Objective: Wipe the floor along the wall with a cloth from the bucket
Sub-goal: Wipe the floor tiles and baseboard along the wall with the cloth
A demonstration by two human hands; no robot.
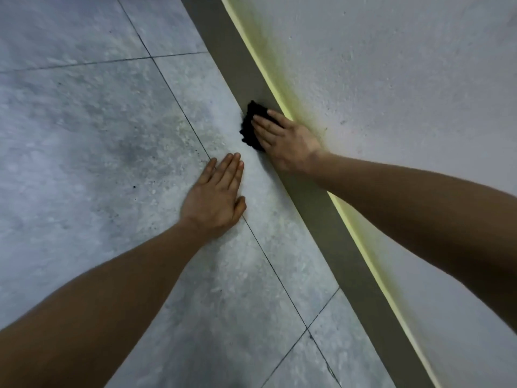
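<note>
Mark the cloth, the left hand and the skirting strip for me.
cloth [249,127], head view, its dark bunched part.
left hand [216,196], head view, back of hand.
skirting strip [237,60], head view, its bare grey face.

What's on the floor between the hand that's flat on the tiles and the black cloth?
Nothing: in the head view only bare grey floor tile lies between the left hand and the black cloth.

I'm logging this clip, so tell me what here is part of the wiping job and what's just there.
Job: cloth, right hand pressing it, floor, skirting, wall.
Not in use: left hand, flat on the floor. No bucket visible.
</note>
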